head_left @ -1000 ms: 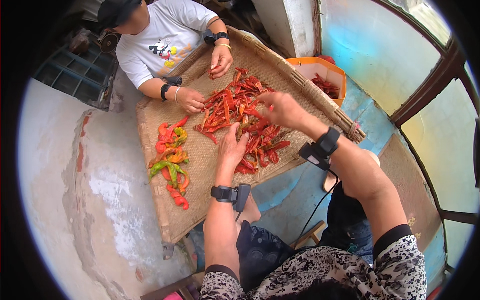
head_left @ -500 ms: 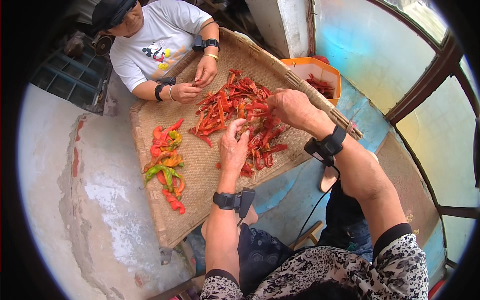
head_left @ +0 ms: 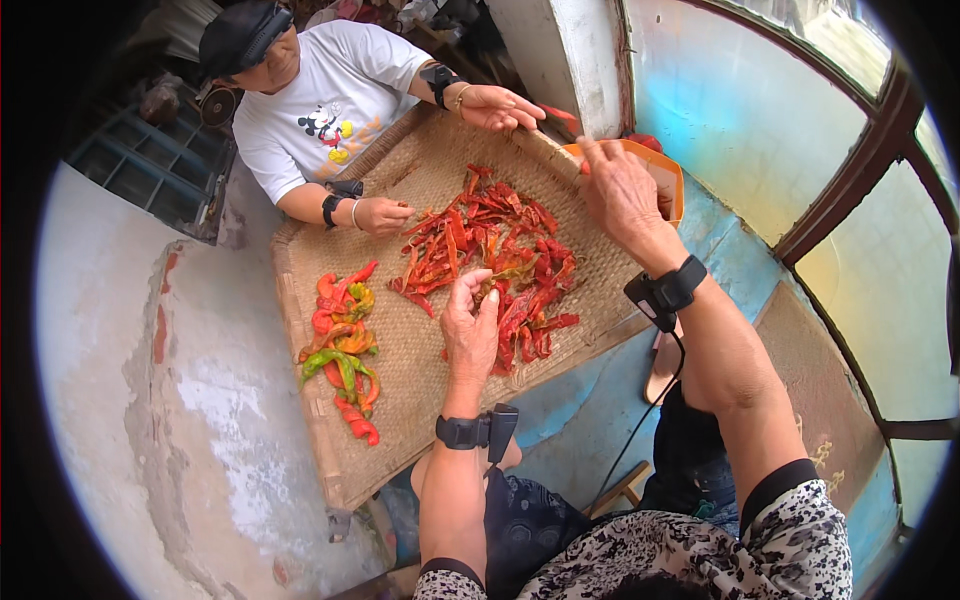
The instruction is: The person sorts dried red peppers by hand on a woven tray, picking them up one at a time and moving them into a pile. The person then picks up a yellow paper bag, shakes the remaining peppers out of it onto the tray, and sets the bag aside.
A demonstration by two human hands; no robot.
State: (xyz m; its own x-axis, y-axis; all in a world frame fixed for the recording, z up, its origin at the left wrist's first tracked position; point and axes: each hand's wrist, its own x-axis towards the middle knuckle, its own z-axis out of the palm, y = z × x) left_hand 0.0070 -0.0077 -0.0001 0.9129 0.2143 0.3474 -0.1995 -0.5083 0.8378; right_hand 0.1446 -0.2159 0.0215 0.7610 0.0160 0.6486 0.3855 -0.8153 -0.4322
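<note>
A heap of dried red chili peppers lies on a woven tray. My left hand hovers at the heap's near side, thumb and index finger curled together; what sits between them, if anything, is too small to make out. Over the tray's right rim, my right hand reaches toward an orange-rimmed container. Its fingers are closed, and a bit of red chili shows at the fingertips. Across from me, a co-worker's hand holds a red chili out over the rim; their other hand stays by the heap.
Fresh red, orange and green peppers lie in a row along the tray's left side. A plaster wall stands left, frosted window panes right. Below the tray are a blue floor and a wooden stool edge.
My right hand has moved from the heap up and right to the tray's rim by the container. The co-worker's one hand has swung out toward the container with a chili. My left hand stays nearly put.
</note>
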